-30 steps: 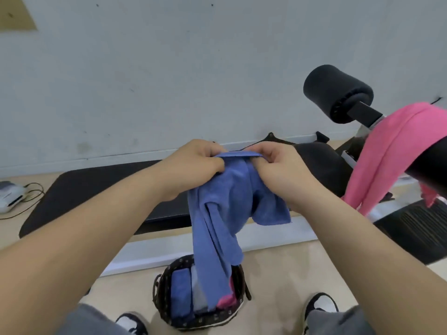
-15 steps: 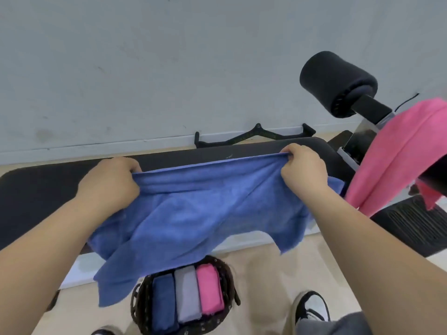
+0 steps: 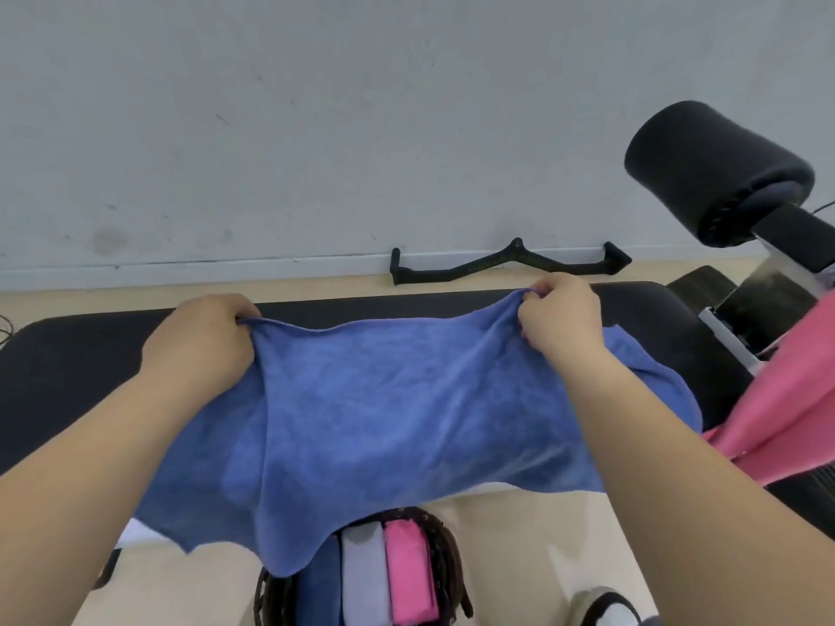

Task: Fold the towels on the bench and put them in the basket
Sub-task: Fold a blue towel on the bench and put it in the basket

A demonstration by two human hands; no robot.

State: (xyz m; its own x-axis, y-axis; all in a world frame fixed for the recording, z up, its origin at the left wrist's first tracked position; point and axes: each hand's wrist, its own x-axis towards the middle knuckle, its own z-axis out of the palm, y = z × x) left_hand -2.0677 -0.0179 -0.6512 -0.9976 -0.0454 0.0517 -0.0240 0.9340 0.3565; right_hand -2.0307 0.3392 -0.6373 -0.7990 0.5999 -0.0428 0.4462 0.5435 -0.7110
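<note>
While my left hand [image 3: 199, 343], right hand [image 3: 560, 320] pinch far corners of blue terry towel [image 3: 406, 413] over black padded worktop [image 3: 68, 363]: light, limp; corners judged best hold.

There is one camera, and it sits on the person's head. It looks forward and down. The left hand [image 3: 199, 341] and the right hand [image 3: 560, 318] are very near it, out in front. The blue towel [image 3: 406, 422] they hold by its far edge fills the middle of the view. Past the towel the camera looks across the black bench [image 3: 68, 354] to the wall [image 3: 316, 128], which fills the top of the view. Right under it, at the bottom edge, it sees the basket [image 3: 449, 567] on the floor [image 3: 519, 558] and a shoe tip [image 3: 605, 607]. The view is wide, so a black roller pad [image 3: 714, 173] and a pink towel [image 3: 790, 399] show at the far right.
</note>
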